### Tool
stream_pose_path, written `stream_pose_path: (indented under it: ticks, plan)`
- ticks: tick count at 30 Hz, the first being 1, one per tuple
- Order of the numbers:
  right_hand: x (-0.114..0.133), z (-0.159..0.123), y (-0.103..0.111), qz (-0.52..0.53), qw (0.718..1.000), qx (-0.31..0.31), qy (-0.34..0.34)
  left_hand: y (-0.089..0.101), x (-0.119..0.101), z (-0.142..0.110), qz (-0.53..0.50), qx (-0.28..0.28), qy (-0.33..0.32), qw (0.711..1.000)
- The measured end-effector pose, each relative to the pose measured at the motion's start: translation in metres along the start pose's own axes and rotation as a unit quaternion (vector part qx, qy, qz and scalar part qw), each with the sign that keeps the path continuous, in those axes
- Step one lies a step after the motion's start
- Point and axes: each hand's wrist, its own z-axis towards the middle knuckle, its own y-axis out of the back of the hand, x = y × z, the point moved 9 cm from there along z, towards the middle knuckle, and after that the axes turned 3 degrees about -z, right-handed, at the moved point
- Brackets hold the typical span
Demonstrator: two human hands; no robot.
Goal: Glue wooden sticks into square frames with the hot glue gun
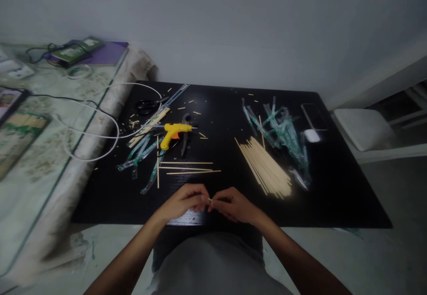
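Note:
Close to the table's front edge, my left hand and my right hand meet fingertip to fingertip. Both are closed in a pinch on a small piece of wooden stick; only a short pale bit of it shows between the fingers. Just beyond my left hand, a few thin wooden sticks lie crosswise, beside one upright-pointing stick. A yellow glue gun rests on its side behind them, over dark-handled pliers. To the right of my right hand lies a thick bundle of wooden sticks.
Green-and-clear plastic wrappers are heaped at the right, near a phone and a white case. Black scissors, stick offcuts and more wrappers lie at left. A white cable loops over from the glass-topped table.

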Motion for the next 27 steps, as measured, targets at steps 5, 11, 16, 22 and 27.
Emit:
stream_pose_path:
  ticks: [5,11,16,22,27]
  plan:
    - [0.001,0.0,-0.001,0.006,1.0,0.01,0.009,0.002,0.002,0.0,0.001,-0.013,-0.005,1.0]
    - [0.005,0.0,-0.002,0.023,0.999,0.025,0.015,0.0,0.002,0.0,0.003,-0.029,-0.023,0.999]
    - [0.0,-0.003,-0.002,0.08,0.997,0.004,0.019,-0.006,0.004,0.009,-0.032,-0.044,-0.032,0.998]
    - [-0.012,0.002,0.006,0.206,0.976,-0.06,0.027,-0.009,0.012,0.018,-0.115,-0.093,-0.035,0.988]
    - [-0.017,0.006,0.014,0.277,0.957,-0.081,0.023,-0.005,0.009,0.009,-0.142,-0.128,-0.041,0.981]
